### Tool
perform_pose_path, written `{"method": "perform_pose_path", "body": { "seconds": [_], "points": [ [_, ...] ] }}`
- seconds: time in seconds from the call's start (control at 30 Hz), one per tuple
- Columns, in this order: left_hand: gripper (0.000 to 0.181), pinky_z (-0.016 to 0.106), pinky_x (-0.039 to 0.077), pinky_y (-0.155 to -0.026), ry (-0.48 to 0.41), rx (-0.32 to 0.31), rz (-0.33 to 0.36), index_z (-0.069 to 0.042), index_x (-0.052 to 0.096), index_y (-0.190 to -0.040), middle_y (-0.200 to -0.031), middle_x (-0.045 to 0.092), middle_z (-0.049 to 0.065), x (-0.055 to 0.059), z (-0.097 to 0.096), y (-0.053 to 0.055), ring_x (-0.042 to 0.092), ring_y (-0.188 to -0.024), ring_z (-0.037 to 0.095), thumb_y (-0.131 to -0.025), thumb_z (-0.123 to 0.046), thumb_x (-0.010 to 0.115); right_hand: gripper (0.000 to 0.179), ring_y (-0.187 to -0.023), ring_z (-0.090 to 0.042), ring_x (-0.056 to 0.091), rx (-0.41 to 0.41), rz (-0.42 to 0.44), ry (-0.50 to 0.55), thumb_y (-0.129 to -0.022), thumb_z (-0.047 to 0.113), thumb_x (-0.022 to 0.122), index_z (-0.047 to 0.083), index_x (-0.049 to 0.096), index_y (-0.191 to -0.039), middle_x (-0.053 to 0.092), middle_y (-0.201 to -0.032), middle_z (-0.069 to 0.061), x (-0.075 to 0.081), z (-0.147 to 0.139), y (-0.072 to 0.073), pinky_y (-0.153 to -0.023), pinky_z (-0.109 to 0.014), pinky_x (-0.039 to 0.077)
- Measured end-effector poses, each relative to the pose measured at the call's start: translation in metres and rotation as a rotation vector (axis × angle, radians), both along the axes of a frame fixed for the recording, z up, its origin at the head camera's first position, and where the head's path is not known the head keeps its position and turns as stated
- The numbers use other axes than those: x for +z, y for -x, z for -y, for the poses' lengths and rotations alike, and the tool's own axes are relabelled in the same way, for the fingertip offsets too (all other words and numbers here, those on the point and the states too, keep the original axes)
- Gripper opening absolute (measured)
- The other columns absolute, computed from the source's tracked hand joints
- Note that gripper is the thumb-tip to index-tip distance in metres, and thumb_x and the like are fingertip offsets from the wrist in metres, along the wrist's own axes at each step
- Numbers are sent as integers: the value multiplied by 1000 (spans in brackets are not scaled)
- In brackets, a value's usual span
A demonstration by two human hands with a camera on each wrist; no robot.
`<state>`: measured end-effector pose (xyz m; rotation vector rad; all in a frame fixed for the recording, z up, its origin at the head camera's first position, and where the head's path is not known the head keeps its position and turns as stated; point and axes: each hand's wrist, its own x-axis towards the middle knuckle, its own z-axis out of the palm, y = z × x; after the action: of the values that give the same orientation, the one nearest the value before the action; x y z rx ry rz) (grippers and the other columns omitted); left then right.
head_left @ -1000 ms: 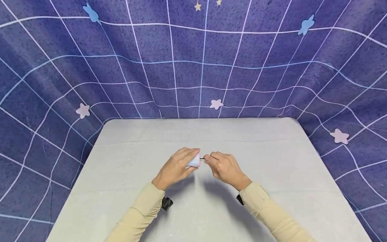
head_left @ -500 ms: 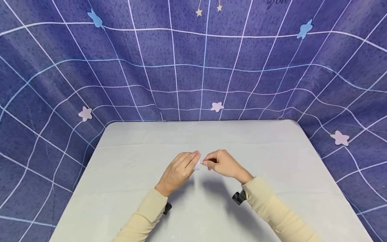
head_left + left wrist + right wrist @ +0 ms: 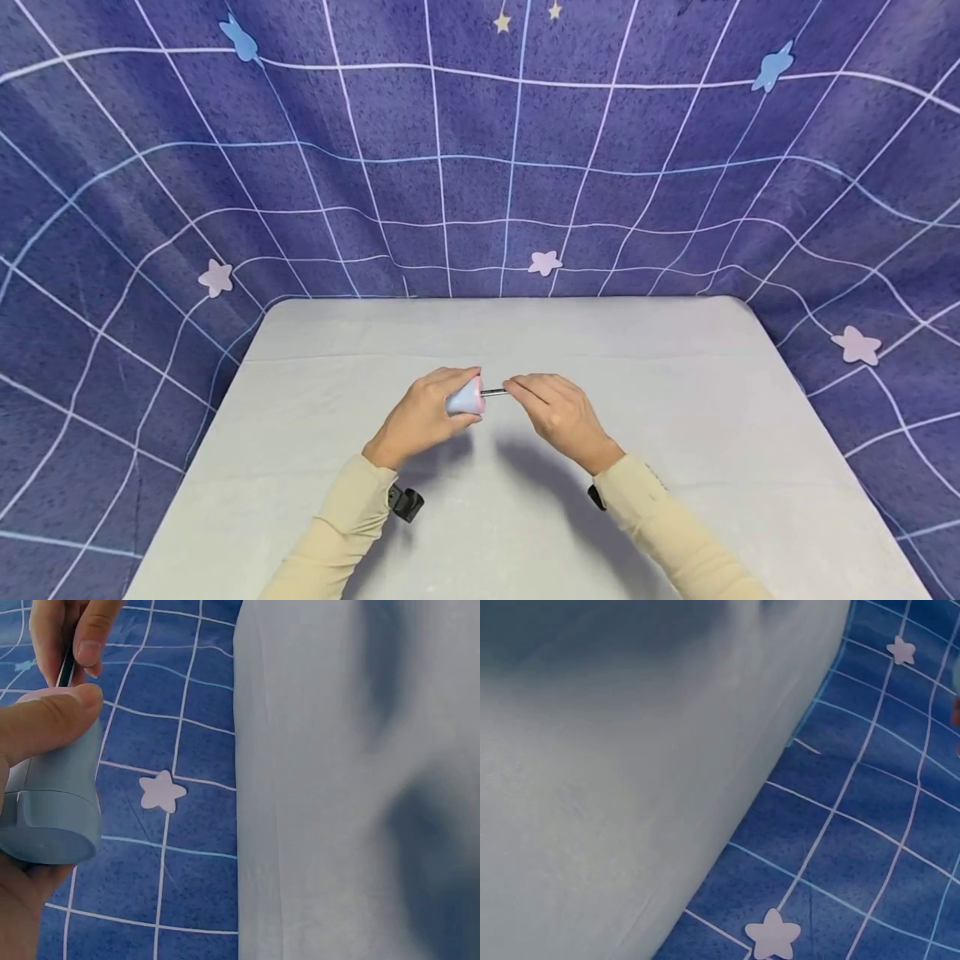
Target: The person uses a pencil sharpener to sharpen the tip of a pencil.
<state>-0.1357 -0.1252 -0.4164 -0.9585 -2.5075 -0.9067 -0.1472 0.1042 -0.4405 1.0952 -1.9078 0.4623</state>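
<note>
A rounded light-blue device (image 3: 463, 399) with a pink end lies sideways in my left hand (image 3: 416, 421), gripped between thumb and fingers above the table. From its pink end a thin dark stick with a silvery shine (image 3: 495, 392) runs to my right hand (image 3: 561, 417), whose fingers pinch the far part. In the left wrist view, the device's smooth blue base (image 3: 52, 836) faces the camera and my left thumb (image 3: 56, 720) lies across its upper part. Whether the stick sits inside the device or only touches it cannot be told. The right wrist view shows little of the hands.
A white-covered table (image 3: 480, 517) spreads below both hands, which cast shadows on it. Behind and beside it hangs a purple-blue curtain (image 3: 390, 183) with grid lines and stars. Black wrist cameras (image 3: 407, 504) sit at the cuffs of the beige sleeves (image 3: 330, 533).
My left hand tilted over the device, then turned back and shifted left, showing more of it. The right fingers changed their grip on the stick, and more stick shows between the hands.
</note>
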Motion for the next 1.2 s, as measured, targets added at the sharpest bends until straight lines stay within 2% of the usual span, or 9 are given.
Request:
{"method": "perform_pose_path", "body": {
  "seconds": [0.17, 0.3, 0.37, 0.47, 0.63, 0.73, 0.83, 0.97, 1.2],
  "points": [
    [61, 34, 54, -79, -16, -26, -38, 3, 61, -122, -110, 68, 13, 0, 0, 0, 65, -99, 23, -69, -14, 85, 20, -71, -14, 63, 35, -50, 31, -97, 6, 50, 2, 70, -96, 68, -88, -2, -2, 3, 5, -65, -24, 52],
    [62, 34, 53, -84, 9, -40, -283, 6, 61, -120, -108, 68, 15, -5, -2, 1, 64, -98, 25, -66, -11, 86, 19, -66, -11, 58, 51, -3, 37, -98, 10, 50, 4, 68, -94, 65, -83, 0, 1, 5, 6, -58, -22, 48],
    [62, 35, 52, -87, 30, -38, -412, 7, 60, -120, -107, 67, 15, -8, -3, 2, 63, -97, 26, -65, -9, 85, 14, -61, -10, 54, 61, 100, 56, -95, 8, 55, 3, 69, -93, 63, -78, 0, 4, 7, 4, -55, -21, 46],
    [48, 36, 51, -88, 58, -30, -572, 7, 60, -118, -108, 66, 16, -12, -3, 3, 62, -95, 27, -75, -4, 76, 10, -56, -6, 48, 96, 451, 96, -90, 5, 61, 2, 71, -91, 61, -70, 0, 14, 10, -4, -49, -18, 43],
    [25, 34, 52, -86, 78, -49, -759, 7, 63, -113, -108, 68, 16, -20, -3, 6, 64, -93, 26, -93, -3, 52, 16, -50, -3, 40, 115, 1348, 232, -91, 2, 58, -7, 71, -89, 55, -59, 4, 41, 12, -7, -46, -17, 32],
    [30, 34, 51, -89, 110, -54, -714, 7, 62, -116, -110, 67, 16, -22, -2, 7, 64, -94, 26, -87, -3, 59, 19, -46, -6, 36, 72, 1566, 259, -91, 3, 56, -11, 69, -91, 54, -57, 2, 48, 12, -2, -44, -18, 27],
    [47, 35, 50, -91, 150, -50, -515, 5, 61, -119, -111, 67, 14, -22, 0, 6, 63, -98, 25, -76, -7, 75, 17, -48, -6, 45, 32, 1470, 230, -90, 5, 58, -6, 71, -94, 63, -62, -4, 40, 13, -1, -44, -19, 36],
    [58, 34, 51, -90, 185, -47, -195, 4, 62, -120, -112, 68, 13, -21, 1, 4, 64, -101, 24, -71, -18, 83, 14, -65, -9, 61, 8, 1185, 174, -86, 6, 65, 3, 71, -99, 72, -83, -9, 15, 11, -5, -57, -22, 50],
    [60, 34, 53, -83, 110, -2, 130, 1, 61, -124, -114, 67, 13, -16, 2, 3, 64, -101, 23, -73, -20, 83, 25, -84, -16, 66, 81, 462, 44, -79, 0, 73, 4, 68, -104, 69, -95, -5, -11, 6, -7, -72, -28, 54]
  ]
}}
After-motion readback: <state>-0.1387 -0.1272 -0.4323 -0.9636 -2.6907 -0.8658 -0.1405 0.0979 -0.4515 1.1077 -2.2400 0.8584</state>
